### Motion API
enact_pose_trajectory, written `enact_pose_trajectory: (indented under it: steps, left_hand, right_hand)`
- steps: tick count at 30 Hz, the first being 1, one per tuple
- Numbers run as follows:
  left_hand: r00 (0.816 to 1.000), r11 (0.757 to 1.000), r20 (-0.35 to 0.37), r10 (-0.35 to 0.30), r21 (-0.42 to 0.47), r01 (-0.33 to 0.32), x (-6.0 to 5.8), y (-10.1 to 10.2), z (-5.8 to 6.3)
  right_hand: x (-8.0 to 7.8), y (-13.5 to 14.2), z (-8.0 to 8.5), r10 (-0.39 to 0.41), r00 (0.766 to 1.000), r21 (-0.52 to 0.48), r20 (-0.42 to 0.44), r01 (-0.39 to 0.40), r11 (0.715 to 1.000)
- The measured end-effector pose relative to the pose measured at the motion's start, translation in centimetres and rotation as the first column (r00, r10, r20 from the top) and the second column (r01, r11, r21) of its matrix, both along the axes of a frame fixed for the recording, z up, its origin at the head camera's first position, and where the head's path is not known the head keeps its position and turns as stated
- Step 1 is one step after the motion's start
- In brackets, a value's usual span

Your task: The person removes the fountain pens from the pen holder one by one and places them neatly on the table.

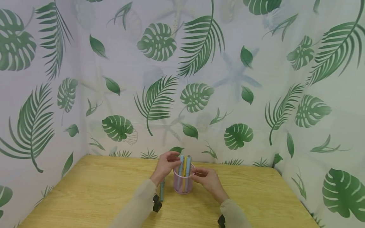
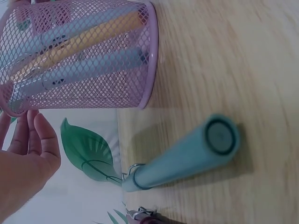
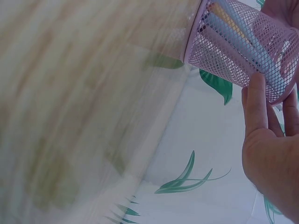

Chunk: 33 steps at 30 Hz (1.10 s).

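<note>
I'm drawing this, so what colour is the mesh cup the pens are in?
The mesh cup is pinkish purple, seen best in the left wrist view.

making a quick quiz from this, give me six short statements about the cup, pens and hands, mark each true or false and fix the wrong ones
1. The cup stands upright on the table. True.
2. The cup has solid walls. False: they are mesh.
3. In the cup, a yellow pen stands between two blue pens. True.
4. The teal pen is to the right of the cup. False: it lies to the left.
5. The left hand lies flat on the table. False: it is raised beside the pens' tops.
6. The right hand is at the cup, near its rim. True.
</note>
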<state>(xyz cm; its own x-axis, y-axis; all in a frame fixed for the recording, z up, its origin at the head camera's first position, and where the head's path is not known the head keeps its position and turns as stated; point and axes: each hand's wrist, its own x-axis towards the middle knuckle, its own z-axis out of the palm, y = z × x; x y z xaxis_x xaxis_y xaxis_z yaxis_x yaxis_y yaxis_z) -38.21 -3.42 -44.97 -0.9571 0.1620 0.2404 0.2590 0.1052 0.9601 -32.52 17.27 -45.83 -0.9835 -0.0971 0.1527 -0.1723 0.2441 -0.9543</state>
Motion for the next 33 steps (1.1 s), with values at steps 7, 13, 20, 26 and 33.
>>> enact_pose_trajectory:
  steps: [7, 13, 20, 26, 33]
  left_hand:
    - [1.000, 0.999, -0.017, -0.003, -0.048, 0.002, 0.0, 0.5, 0.0]
    - [1.000, 0.999, -0.020, 0.013, -0.049, -0.014, -0.3, 0.7, -0.2]
    - [0.999, 0.999, -0.006, 0.033, -0.020, -0.033, -0.4, 0.7, -0.1]
    - [0.999, 0.999, -0.014, 0.033, -0.001, -0.033, -0.1, 0.6, 0.2]
    - [0.998, 0.999, -0.055, 0.026, 0.028, -0.024, 0.2, 0.5, 0.8]
  right_hand:
    - [0.0, -0.2, 0.2, -0.019, 1.000, -0.007, 0.008, 0.019, 1.000]
    - [0.5, -0.6, 0.8, -0.034, 0.999, -0.010, 0.012, 0.034, 0.999]
    - [0.8, -0.7, 1.2, -0.037, 0.999, -0.010, 0.009, 0.037, 0.999]
    - [0.2, -0.3, 0.3, -0.028, 1.000, -0.014, 0.009, 0.028, 0.999]
    - [0.1, -0.2, 0.2, -0.023, 1.000, 0.001, 0.006, 0.023, 1.000]
